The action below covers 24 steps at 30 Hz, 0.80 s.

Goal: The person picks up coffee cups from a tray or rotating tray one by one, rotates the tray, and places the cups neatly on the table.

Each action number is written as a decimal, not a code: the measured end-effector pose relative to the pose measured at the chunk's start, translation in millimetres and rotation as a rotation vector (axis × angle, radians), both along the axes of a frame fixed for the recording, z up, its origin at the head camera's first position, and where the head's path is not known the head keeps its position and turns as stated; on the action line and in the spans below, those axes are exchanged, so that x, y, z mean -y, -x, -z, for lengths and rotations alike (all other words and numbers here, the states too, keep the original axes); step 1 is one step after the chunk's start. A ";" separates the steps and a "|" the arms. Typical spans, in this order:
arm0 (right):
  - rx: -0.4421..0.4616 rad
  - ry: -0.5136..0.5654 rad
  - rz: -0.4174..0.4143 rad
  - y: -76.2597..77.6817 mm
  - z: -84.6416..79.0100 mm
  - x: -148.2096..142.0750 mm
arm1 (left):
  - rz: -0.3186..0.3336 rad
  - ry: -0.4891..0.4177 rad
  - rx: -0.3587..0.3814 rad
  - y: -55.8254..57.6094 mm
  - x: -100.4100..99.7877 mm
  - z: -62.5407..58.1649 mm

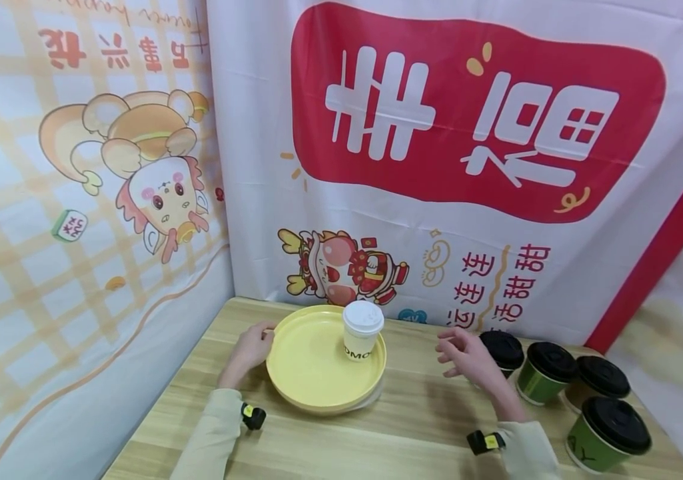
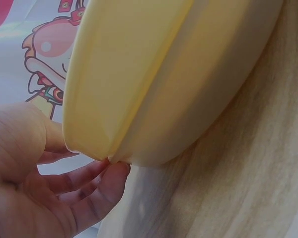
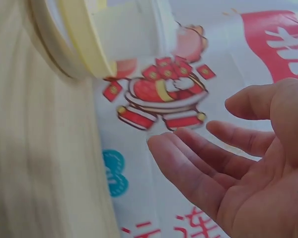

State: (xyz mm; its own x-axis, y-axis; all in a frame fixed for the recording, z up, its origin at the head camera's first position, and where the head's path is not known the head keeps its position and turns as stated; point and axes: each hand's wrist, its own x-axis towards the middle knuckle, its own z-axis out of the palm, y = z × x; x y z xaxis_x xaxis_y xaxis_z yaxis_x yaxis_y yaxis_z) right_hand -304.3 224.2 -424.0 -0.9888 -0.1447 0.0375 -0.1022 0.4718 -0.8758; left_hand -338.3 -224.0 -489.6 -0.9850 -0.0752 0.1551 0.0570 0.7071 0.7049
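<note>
A round yellow tray [image 1: 305, 367] lies toward the middle of the wooden table, with a paler round piece [image 2: 188, 99] beneath it. Near the tray's right edge stands an upright paper cup [image 1: 359, 343] with a white lid and dark lettering. My left hand [image 1: 254, 347] grips the tray's left rim; in the left wrist view the curled fingers [image 2: 102, 193] reach below the rim. To the right of the tray my right hand [image 1: 470, 357] hovers with loosely bent fingers, holding nothing. The cup [image 3: 134, 32] and tray edge appear beyond that hand in the right wrist view.
Several lidded cups stand at the table's right side, among them a green cup [image 1: 605, 437] in front and another green cup [image 1: 542, 377] behind. A printed cloth [image 1: 257, 200] hangs along the back edge. A patterned cloth [image 1: 95, 300] borders the left.
</note>
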 end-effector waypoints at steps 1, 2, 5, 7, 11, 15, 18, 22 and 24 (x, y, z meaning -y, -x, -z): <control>0.011 0.010 -0.006 1.0 2.6 3.9 | 0.000 0.001 0.001 -0.3 0.1 0.0; 0.022 0.021 -0.008 2.0 5.1 7.6 | 0.000 0.001 0.002 -0.4 0.2 0.1; 0.062 0.043 -0.015 5.0 11.8 18.9 | 0.003 0.000 0.011 -0.5 0.4 0.4; 0.083 0.049 -0.016 7.5 15.8 25.5 | 0.003 -0.004 0.019 -0.1 0.4 0.7; 0.102 0.058 -0.026 12.1 25.4 35.4 | 0.006 -0.013 0.028 1.1 -0.3 1.4; 0.105 0.068 -0.047 14.3 35.0 42.5 | 0.006 -0.022 0.052 2.8 -0.2 3.0; 0.110 0.082 -0.067 14.2 40.4 48.4 | 0.002 -0.032 0.069 4.7 0.8 4.4; 0.126 0.110 -0.080 13.2 46.4 58.1 | 0.009 -0.030 0.063 6.8 2.9 5.5; 0.132 0.125 -0.079 13.2 49.5 63.3 | 0.016 -0.027 0.055 7.2 3.7 5.9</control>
State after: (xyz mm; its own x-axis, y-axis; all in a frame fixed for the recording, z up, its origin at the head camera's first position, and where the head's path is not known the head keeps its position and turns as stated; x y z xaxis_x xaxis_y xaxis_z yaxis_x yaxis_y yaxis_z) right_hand -317.5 161.0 -473.5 -0.9720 -0.2245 -0.0689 -0.0154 0.3541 -0.9351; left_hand -345.5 -227.7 -495.4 -0.9931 -0.0633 0.0991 0.0286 0.6874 0.7257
